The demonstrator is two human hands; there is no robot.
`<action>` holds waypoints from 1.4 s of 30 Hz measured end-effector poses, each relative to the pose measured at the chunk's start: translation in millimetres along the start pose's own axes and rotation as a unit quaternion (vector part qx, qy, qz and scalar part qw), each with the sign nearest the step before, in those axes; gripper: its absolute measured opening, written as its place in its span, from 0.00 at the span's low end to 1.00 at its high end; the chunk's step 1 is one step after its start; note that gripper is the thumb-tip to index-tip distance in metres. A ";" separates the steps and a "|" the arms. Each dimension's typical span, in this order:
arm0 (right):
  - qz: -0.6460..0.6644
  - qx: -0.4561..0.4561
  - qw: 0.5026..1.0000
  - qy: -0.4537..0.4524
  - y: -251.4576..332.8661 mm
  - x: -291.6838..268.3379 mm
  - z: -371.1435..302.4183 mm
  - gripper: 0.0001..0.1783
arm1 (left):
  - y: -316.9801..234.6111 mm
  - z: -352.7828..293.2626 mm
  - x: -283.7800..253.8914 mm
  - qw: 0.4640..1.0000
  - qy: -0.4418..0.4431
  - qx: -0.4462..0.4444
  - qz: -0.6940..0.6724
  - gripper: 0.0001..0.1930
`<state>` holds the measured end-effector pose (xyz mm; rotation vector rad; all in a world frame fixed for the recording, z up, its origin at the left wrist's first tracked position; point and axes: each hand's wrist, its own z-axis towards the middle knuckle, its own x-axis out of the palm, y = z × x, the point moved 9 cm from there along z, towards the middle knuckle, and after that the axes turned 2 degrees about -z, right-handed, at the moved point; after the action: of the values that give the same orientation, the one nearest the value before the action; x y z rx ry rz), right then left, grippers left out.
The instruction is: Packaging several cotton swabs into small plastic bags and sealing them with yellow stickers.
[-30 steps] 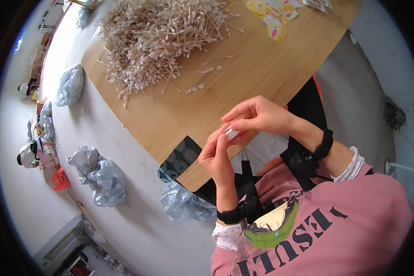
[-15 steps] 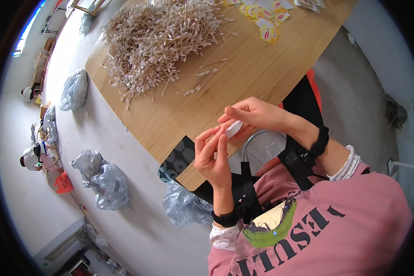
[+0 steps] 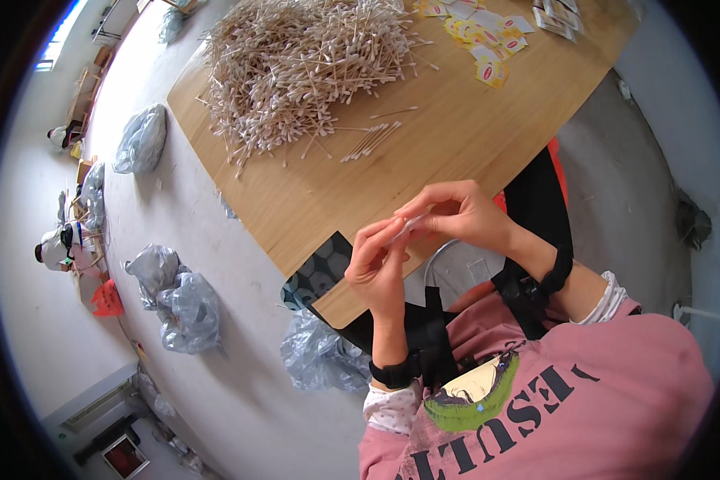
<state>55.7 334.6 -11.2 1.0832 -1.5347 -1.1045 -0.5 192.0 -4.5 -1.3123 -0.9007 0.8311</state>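
Observation:
Both hands meet over the near edge of the wooden table [image 3: 328,212]. Between them is a thin, whitish piece of plastic [image 3: 409,227], perhaps a small bag, mostly covered by fingers. My left hand [image 3: 378,268] pinches its left side with bent fingers and thumb. From the other side, my right hand [image 3: 466,218] pinches it between thumb and fingertips. Beyond the hands lies a short row of cotton swabs [image 3: 371,142], side by side. A big heap of loose cotton swabs [image 3: 296,68] covers the far left part of the tabletop.
Yellow and white paper cards [image 3: 492,44] are scattered at the far right of the table, near a stack of flat packets [image 3: 558,18]. A dark patterned pad [image 3: 322,272] sits at the left corner. Grey plastic bags [image 3: 188,312] rest on the floor; people work at far left.
My right hand has turned and closed its fingertips on the whitish plastic piece, which now shows less between the hands. The whole view has shifted slightly.

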 end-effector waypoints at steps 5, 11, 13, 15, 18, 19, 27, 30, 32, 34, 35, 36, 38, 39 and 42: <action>0.029 -0.056 0.996 -0.070 2.5 -3.2 0.0 0.05 | -6.5 3.3 2.8 0.999 -0.033 0.017 0.032 0.09; 0.025 0.036 0.999 -0.019 -0.3 -4.2 4.1 0.05 | 4.9 12.0 -3.5 0.997 0.026 -0.036 -0.059 0.11; 0.020 0.027 0.999 -0.009 -6.6 -3.9 7.7 0.06 | 3.5 14.9 -0.2 0.997 0.059 -0.033 -0.034 0.11; -0.037 -0.147 0.987 -0.053 13.8 -8.4 7.3 0.04 | 2.9 16.5 -0.7 0.998 0.050 -0.028 -0.027 0.10; -0.115 -0.140 0.981 -0.063 14.1 -8.9 6.5 0.04 | 3.2 15.7 -2.8 0.999 0.026 -0.015 -0.024 0.10; -0.116 -0.140 0.981 -0.061 15.6 -7.4 7.3 0.04 | 2.9 14.9 -4.1 1.000 0.013 -0.006 -0.028 0.09; -0.127 -0.150 0.977 -0.083 25.4 -5.3 2.3 0.04 | -6.0 2.7 2.4 0.999 -0.048 0.021 0.011 0.07; -0.127 -0.083 0.986 -0.064 17.2 -6.3 0.4 0.03 | -2.7 -2.6 5.1 0.997 -0.071 -0.009 -0.010 0.05; -0.118 -0.071 0.988 -0.075 12.6 -7.5 0.2 0.03 | 1.3 -2.7 5.4 0.996 -0.081 -0.039 -0.027 0.05; -0.109 -0.061 0.988 -0.087 11.3 -10.5 1.7 0.04 | 18.2 -4.5 6.3 0.982 -0.089 -0.138 -0.090 0.05; -0.061 -0.024 0.995 -0.077 4.7 -8.7 1.7 0.05 | 17.7 -5.8 5.8 0.982 -0.090 -0.141 -0.089 0.05; -0.013 0.013 0.998 -0.068 -1.4 -6.9 1.6 0.06 | 19.4 -7.4 6.3 0.978 -0.090 -0.157 -0.102 0.06; 0.001 0.055 0.996 -0.065 0.6 -6.4 -0.6 0.07 | 20.0 -11.2 9.2 0.973 -0.091 -0.177 -0.114 0.07; 0.015 0.095 0.993 -0.062 -4.4 -5.6 -3.2 0.08 | 15.8 -12.3 10.2 0.975 -0.101 -0.164 -0.110 0.09; 0.022 0.087 0.994 -0.062 -9.3 -10.1 -1.5 0.08 | 14.8 -15.6 11.5 0.979 -0.115 -0.141 -0.090 0.11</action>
<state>60.2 342.2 -21.8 1.1080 -1.7714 -1.0401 18.4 196.9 -19.0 -1.3693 -1.3393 0.7422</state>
